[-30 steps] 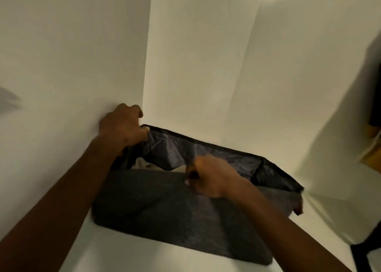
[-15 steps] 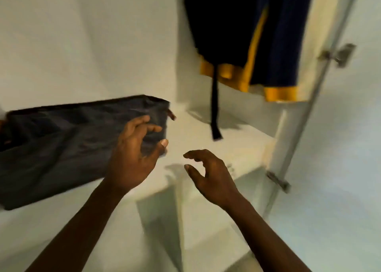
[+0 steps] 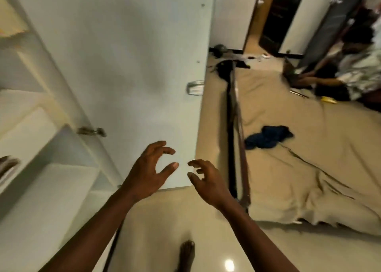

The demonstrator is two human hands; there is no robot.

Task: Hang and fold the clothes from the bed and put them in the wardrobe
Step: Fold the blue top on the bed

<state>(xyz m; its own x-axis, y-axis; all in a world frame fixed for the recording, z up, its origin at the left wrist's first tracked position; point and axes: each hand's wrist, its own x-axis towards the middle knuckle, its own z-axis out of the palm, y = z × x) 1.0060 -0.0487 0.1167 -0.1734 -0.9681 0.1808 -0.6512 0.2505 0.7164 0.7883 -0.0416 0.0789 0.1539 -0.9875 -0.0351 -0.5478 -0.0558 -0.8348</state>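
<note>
Garment (image 3: 268,136), blue, lies crumpled on the bed (image 3: 309,179) near its left edge, well apart from both hands. It is the only loose piece of clothing plain on the sheet; the far corner is cluttered and too blurred to sort.

A second ago both hands grip a dark fabric bin on a shelf. Now the bin is not plainly in view, and the view swings off the wardrobe (image 3: 31,127) toward the bed.

Left hand (image 3: 148,175) and right hand (image 3: 208,181) hang side by side before the open door (image 3: 134,65), fingers loosely curled, holding nothing.

Judgement: one put-away looks done. The garment is the likely next pick-up, and it calls for a step toward the bed first.
</note>
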